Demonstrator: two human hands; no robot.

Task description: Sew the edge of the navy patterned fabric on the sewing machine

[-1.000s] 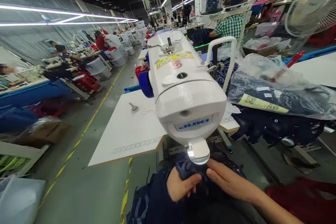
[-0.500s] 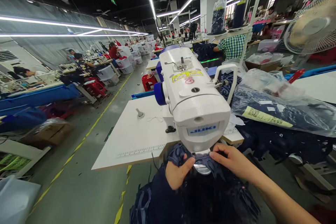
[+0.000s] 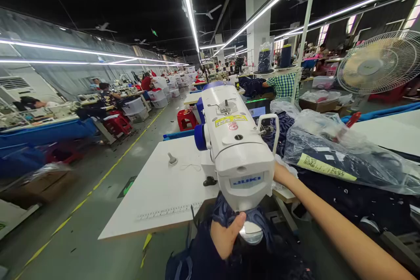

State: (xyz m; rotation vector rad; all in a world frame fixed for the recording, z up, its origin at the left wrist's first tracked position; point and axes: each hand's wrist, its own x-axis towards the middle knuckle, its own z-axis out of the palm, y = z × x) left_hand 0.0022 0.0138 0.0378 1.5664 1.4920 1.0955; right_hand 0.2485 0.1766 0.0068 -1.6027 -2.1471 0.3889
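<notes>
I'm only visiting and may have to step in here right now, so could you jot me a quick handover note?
Left hand: grips the dark blue fabric under the head of the white sewing machine, thumb up by the presser area.
Right hand: reaches behind the machine's right side; its fingers are hidden, only the forearm shows.
Fabric hangs bunched off the white table; more lies under a plastic bag.
Done: fabric at the machine.
Left: cannot tell whether any seam is sewn.

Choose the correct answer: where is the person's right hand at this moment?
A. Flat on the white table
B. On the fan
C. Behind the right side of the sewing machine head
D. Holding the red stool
C: the right hand reaches behind the sewing machine head, mostly hidden by it.
</notes>
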